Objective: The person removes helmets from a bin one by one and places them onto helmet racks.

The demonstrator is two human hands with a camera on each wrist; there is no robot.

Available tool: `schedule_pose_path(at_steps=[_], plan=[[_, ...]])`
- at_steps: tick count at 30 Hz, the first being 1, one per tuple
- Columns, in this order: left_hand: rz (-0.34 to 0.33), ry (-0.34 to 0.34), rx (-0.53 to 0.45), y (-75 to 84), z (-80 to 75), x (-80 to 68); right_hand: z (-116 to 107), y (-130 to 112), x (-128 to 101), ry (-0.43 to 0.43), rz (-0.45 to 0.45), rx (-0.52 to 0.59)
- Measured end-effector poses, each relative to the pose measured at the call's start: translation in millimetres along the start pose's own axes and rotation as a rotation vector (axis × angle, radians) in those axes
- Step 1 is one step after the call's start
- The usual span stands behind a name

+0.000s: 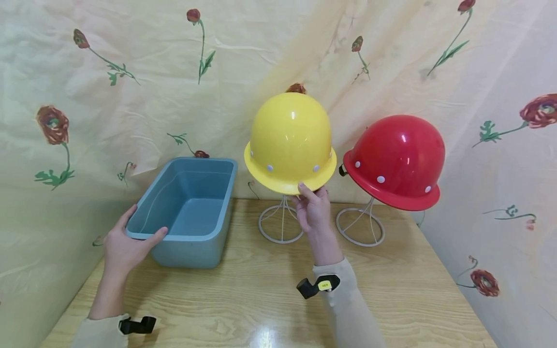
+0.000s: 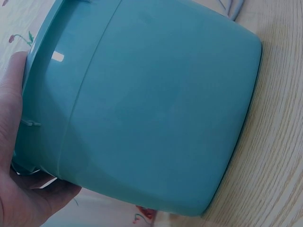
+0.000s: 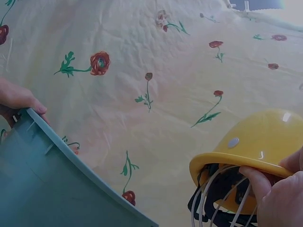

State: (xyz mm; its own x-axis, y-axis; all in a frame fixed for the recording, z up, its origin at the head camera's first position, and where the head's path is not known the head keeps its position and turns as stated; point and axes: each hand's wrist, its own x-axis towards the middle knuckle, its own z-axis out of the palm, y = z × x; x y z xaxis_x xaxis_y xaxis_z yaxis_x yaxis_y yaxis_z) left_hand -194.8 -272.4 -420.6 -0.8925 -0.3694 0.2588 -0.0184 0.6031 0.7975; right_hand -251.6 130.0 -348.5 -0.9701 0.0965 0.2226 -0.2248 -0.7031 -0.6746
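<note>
A blue-grey plastic bin (image 1: 191, 238) stands on the wooden table at the left. My left hand (image 1: 124, 246) grips its near left corner, thumb over the front rim and fingers along the left side. On a white wire stand (image 1: 283, 237) sits a yellow hard hat (image 1: 291, 135). My right hand (image 1: 314, 212) pinches the front brim of that hat, thumb on top and fingers beneath. The right wrist view shows dark straps (image 3: 227, 189) inside the yellow hat, with the stand's wires running up into it.
To the right, a red hard hat (image 1: 400, 159) sits tilted on a second wire stand (image 1: 365, 241). Cream cloth (image 1: 152, 58) with printed flowers hangs behind and beside the wooden table (image 1: 243, 299). Each sleeve carries a black wrist camera.
</note>
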Motion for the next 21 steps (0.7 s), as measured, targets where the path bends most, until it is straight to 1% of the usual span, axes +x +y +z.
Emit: schedule_pose_path(at_steps=[6, 12, 21], plan=[[-0.003, -0.004, -0.004, 1.1, 0.2, -0.5, -2.4, 1.1, -1.2, -0.001, 0.007, -0.002], [0.001, -0.003, -0.008, 0.8, 0.1, -0.9, -5.6, 3.4, -1.4, 0.016, 0.014, -0.021], [-0.001, -0.011, -0.008, 0.8, 0.1, -1.1, -5.7, 5.6, -3.4, 0.016, 0.016, -0.008]])
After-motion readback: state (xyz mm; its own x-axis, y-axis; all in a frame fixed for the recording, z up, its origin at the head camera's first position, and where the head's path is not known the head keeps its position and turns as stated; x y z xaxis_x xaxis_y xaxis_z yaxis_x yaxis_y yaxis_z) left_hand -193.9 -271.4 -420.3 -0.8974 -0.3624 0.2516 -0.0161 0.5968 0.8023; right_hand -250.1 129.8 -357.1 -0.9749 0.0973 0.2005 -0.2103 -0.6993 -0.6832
